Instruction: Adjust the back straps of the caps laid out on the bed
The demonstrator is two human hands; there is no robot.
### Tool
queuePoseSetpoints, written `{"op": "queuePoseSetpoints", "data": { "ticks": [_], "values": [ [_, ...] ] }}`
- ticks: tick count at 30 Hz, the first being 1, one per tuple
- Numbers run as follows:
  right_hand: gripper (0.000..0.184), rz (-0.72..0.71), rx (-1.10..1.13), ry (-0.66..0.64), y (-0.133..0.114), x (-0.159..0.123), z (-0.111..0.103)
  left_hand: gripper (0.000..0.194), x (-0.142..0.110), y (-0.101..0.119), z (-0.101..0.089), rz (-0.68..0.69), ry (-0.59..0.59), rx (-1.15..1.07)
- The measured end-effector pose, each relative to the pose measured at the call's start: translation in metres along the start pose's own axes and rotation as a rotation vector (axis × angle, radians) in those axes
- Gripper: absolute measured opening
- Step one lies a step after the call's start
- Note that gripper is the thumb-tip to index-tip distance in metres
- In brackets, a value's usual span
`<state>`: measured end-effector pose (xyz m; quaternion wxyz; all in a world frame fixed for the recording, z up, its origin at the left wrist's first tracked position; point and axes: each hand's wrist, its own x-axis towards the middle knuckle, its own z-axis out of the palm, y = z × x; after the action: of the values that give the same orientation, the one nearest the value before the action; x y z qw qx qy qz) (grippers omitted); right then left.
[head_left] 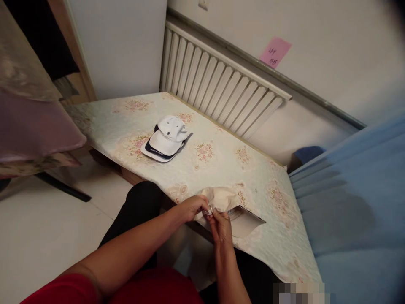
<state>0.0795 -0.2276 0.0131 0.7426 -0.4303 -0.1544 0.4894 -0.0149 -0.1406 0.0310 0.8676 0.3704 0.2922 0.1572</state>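
A beige cap [224, 197] rests at the bed's near edge, its pale brim [248, 221] pointing right. Both hands meet at the back of it. My left hand [195, 207] pinches the cap's strap end, where a small shiny buckle [210, 209] shows between the fingers. My right hand [221, 223] is closed on the strap from the other side, thumb and fingertips pressed together. The fingers partly hide the strap. Further off to the left, white caps [167, 137] with dark trim sit stacked on the bed.
The bed [218, 169] has a pale floral cover. Behind it a white radiator [218, 80] runs along the wall, below a pink note [275, 51]. A blue curtain [351, 202] hangs at the right. Clothes [34, 122] hang at the left.
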Motion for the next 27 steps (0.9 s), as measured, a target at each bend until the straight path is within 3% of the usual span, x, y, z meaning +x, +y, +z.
{"op": "queuePoseSetpoints", "data": {
  "ticks": [19,27],
  "values": [
    [0.04,-0.049,-0.052,0.005,-0.001,-0.001,0.0,0.026,-0.007,-0.011,-0.01,0.2,-0.092,0.046],
    [0.037,-0.012,0.006,0.0,-0.002,-0.003,-0.001,0.023,-0.008,-0.012,-0.006,0.189,-0.042,0.033]
  ]
}}
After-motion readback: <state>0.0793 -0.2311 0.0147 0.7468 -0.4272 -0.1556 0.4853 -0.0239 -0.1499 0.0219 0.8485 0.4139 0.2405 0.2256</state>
